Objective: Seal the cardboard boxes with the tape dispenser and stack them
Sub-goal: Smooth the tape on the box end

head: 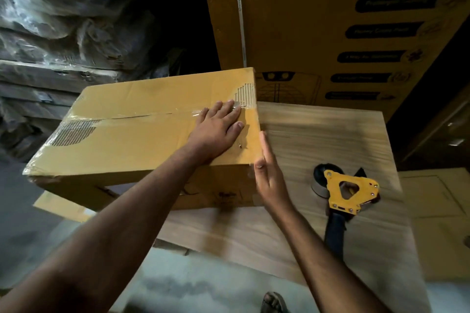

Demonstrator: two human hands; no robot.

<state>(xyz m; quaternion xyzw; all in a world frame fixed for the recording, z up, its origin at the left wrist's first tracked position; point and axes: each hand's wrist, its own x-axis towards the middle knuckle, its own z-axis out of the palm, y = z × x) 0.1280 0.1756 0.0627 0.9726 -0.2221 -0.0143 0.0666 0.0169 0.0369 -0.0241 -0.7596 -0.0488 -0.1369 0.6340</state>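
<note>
A closed brown cardboard box [142, 134] lies on the left part of a wooden table [330, 140], overhanging its left edge. Clear tape runs along the box's top seam. My left hand [218, 127] lies flat, fingers spread, on the right end of the box top over the tape. My right hand [269, 175] presses flat against the box's right side face, fingers straight. The yellow tape dispenser [348, 190] with a dark handle lies on the table, right of my right hand and apart from it.
A tall printed appliance carton [330, 20] stands behind the table. Plastic-wrapped stacks [50, 33] fill the left background. Flat cardboard [437, 211] lies to the right of the table. A sandalled foot [273, 302] shows on the floor below.
</note>
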